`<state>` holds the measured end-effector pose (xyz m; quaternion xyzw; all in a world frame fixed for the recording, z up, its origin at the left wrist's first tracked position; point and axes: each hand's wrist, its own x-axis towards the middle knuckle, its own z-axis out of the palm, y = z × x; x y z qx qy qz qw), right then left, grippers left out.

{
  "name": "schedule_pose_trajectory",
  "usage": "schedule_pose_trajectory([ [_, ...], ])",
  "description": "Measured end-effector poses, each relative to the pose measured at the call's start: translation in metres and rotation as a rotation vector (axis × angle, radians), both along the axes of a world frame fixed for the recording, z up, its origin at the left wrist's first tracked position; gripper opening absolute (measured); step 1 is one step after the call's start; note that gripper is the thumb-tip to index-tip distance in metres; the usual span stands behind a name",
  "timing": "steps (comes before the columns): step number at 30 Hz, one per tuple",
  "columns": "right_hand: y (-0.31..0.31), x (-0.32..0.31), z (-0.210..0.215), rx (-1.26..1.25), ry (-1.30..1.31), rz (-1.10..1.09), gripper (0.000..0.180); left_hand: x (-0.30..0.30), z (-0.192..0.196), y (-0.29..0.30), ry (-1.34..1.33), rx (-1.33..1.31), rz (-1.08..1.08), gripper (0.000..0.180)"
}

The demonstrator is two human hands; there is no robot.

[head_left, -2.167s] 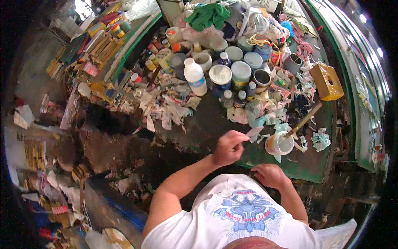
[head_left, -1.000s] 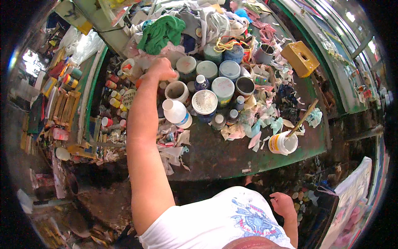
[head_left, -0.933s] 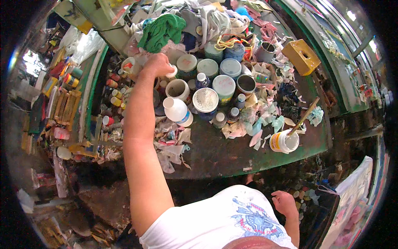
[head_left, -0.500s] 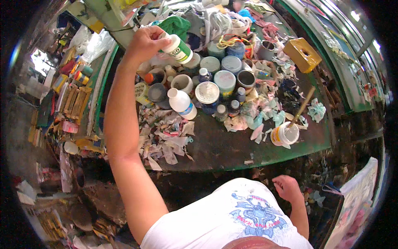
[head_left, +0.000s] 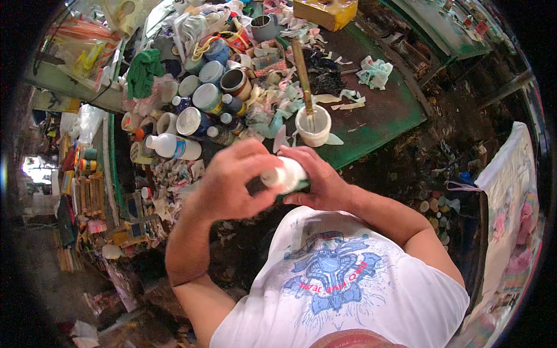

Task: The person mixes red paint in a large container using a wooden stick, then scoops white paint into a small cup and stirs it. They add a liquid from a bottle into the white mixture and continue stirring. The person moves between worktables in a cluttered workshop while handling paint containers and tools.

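My right hand (head_left: 325, 181) grips a small white plastic bottle (head_left: 296, 173) with some green on it, held in front of my chest just off the table's near edge. My left hand (head_left: 235, 177), partly smeared by motion, has its thumb and fingers curled about the bottle's white cap (head_left: 274, 177). Whether the cap is loose cannot be made out. Beyond the hands, a white tub (head_left: 314, 134) with a paintbrush (head_left: 303, 78) standing in it sits on the table. Left of it a larger white bottle (head_left: 174, 147) lies or leans on its side.
Paint pots and jars (head_left: 208, 97) crowd the green-edged table (head_left: 380, 124) at the far left. Rag scraps (head_left: 272, 104) spread among them. A green cloth (head_left: 144, 73), a crumpled pale rag (head_left: 375, 72) and a yellow box (head_left: 326, 13) lie farther off. A cloth panel (head_left: 505, 203) hangs at right.
My left hand has brought the bottle from the far left of the table back to my chest. My right hand has come up from my side and taken hold of it. The view has shifted right.
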<state>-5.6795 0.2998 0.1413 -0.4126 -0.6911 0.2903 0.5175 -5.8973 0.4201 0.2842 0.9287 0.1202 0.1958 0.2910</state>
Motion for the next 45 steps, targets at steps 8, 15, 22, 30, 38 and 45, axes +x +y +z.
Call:
schedule_pose_trajectory([
  [8, -0.035, 0.072, -0.031, -0.17, 0.153, 0.182, 0.09, 0.061, -0.062, -0.065, -0.174, -0.015, 0.118, 0.044],
  [15, -0.039, 0.105, -0.049, -0.092, 0.113, 0.079, 0.085, 0.103, -0.104, -0.097, -0.296, -0.019, 0.375, 0.049],
  [22, -0.038, 0.106, -0.051, 0.062, -0.041, -0.268, 0.082, 0.142, -0.119, -0.099, -0.484, -0.015, 0.594, 0.043],
  [30, -0.032, 0.108, -0.055, 0.049, -0.018, -0.349, 0.083, 0.148, -0.107, -0.077, -0.494, 0.116, 0.483, 0.037],
  [38, -0.042, 0.115, -0.067, -0.103, 0.112, -0.106, 0.088, 0.118, -0.099, -0.051, -0.342, 0.095, 0.041, 0.034],
  [45, -0.041, 0.102, -0.061, -0.045, -0.084, -0.312, 0.09, 0.122, -0.1, -0.046, -0.254, 0.201, 0.183, 0.034],
])
